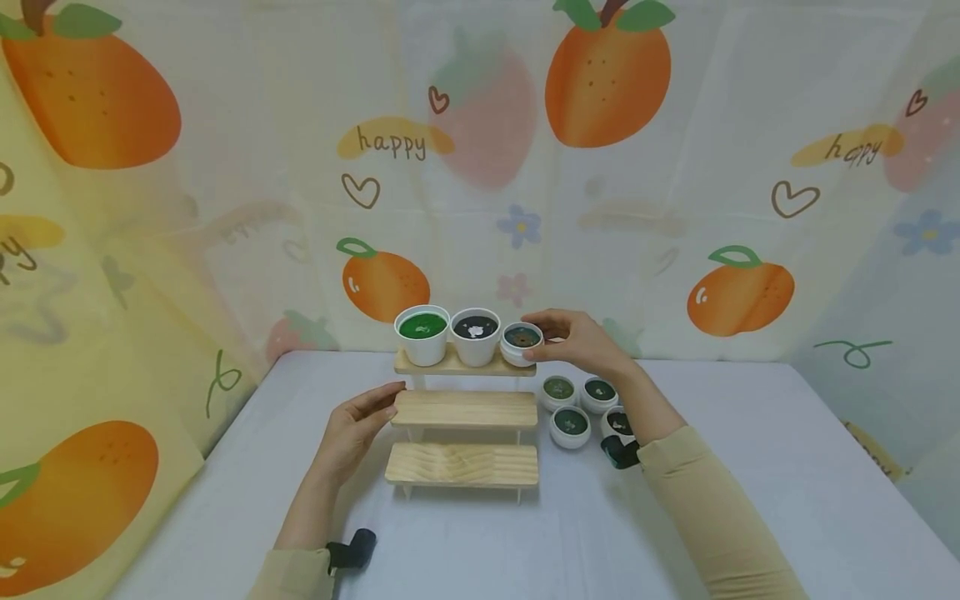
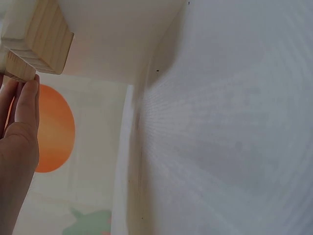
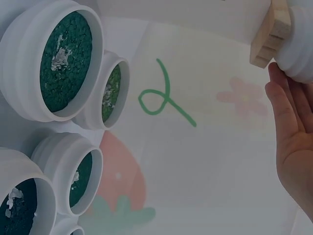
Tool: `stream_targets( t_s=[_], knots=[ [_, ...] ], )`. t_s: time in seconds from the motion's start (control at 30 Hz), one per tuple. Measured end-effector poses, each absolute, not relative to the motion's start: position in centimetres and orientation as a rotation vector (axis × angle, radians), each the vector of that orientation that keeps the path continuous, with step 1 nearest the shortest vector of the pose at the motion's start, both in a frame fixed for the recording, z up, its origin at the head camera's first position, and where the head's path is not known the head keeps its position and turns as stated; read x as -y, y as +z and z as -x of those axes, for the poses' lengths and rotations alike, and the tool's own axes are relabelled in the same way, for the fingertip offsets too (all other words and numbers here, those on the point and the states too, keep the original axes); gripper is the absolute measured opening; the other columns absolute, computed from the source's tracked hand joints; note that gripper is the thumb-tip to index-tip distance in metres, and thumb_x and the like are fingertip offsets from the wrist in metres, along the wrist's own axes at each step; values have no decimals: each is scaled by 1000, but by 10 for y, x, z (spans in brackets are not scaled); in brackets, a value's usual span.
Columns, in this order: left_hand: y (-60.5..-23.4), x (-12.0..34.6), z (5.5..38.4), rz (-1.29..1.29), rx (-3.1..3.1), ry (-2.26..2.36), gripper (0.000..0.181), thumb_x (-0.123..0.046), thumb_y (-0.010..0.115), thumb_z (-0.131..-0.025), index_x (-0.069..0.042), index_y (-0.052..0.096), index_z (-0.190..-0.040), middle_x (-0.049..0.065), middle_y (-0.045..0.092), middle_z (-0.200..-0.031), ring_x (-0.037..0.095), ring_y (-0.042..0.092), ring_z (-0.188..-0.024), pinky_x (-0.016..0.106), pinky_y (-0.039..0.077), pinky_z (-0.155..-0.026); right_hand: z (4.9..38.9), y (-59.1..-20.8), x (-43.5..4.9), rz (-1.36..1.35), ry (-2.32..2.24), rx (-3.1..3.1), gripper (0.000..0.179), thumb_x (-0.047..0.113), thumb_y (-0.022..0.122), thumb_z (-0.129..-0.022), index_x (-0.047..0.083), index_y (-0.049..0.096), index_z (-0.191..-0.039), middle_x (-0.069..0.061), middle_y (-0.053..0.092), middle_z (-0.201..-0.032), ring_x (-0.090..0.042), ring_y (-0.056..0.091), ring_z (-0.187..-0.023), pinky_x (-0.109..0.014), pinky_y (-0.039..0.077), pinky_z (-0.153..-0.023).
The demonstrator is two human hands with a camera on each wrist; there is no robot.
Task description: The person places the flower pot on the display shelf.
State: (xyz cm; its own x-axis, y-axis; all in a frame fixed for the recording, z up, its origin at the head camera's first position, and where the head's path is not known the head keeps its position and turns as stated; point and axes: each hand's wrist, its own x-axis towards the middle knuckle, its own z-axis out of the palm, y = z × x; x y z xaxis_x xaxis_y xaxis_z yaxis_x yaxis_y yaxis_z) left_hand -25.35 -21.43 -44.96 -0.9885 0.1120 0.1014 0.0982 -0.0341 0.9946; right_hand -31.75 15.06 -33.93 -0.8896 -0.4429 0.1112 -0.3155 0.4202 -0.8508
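Observation:
My right hand (image 1: 573,337) pinches a small round white pot (image 1: 512,353) with a dark teal filling, thumb in front and fingers behind, at the right end of the top board (image 1: 450,367) of a three-step wooden stand. Left of it on that board are two taller white cups: a green-filled cup (image 1: 423,348) and a dark-filled cup (image 1: 476,350). With fingers nearly straight, my left hand (image 1: 351,433) touches the left end of the middle board (image 1: 465,410). The left wrist view shows those fingertips against the wood (image 2: 20,68).
Several small white pots with green or dark fillings stand right of the stand, among them a front pot (image 1: 570,429); my right forearm partly covers one. The bottom board (image 1: 461,467) bears nothing. A fruit-printed cloth (image 1: 630,200) hangs behind the white table (image 1: 225,517).

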Motion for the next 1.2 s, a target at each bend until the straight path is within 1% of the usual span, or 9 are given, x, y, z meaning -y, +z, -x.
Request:
stream_targets(
  t_s=[0.2,0.43,0.6,0.77,0.93,1.03,1.2],
  knots=[
    [-451,214,254,-234,-2176,2237,51,-9,64,-94,6,48,-141,-16,67,-121,-3,62,-114,11,50,-99,317,-340,-151,675,-1479,-2523,65,28,80,-82,15,54,-140,-7,60,-138,-26,58,-122,-46,48,-106],
    [-452,213,253,-234,-2167,2247,51,-8,64,-94,7,48,-140,-14,66,-122,-2,62,-113,12,50,-99,315,-340,-159,675,-1528,-2487,66,26,79,-83,16,52,-142,-10,56,-144,-30,54,-131,-51,42,-115],
    [-451,214,253,-243,-2163,2251,52,-8,64,-94,8,47,-140,-12,66,-124,-2,62,-113,12,50,-99,313,-342,-170,692,-1565,-2478,66,24,78,-84,12,50,-143,-13,55,-144,-33,51,-136,-50,39,-118],
    [-452,213,253,-253,-2161,2249,51,-7,63,-94,8,47,-140,-15,67,-121,-2,62,-113,12,50,-99,309,-346,-182,714,-1568,-2488,65,22,76,-86,10,49,-144,-16,54,-146,-35,50,-137,-52,38,-118],
    [-453,212,253,-254,-2162,2250,51,-6,63,-94,8,47,-140,-17,67,-120,-3,62,-114,12,50,-99,301,-347,-197,691,-1559,-2504,65,22,76,-87,11,48,-144,-14,52,-148,-34,48,-139,-49,39,-118],
    [-452,212,253,-256,-2166,2251,51,-6,63,-94,8,47,-140,-14,67,-123,-3,62,-114,12,50,-99,298,-350,-207,677,-1554,-2517,65,23,75,-87,11,47,-144,-13,51,-149,-34,47,-140,-47,40,-117],
    [-450,213,253,-256,-2179,2243,51,-7,63,-95,8,47,-141,0,64,-135,-3,62,-115,12,50,-99,297,-358,-220,670,-1558,-2513,67,24,75,-88,8,45,-146,-16,49,-150,-34,48,-140,-46,42,-114]
  ],
)
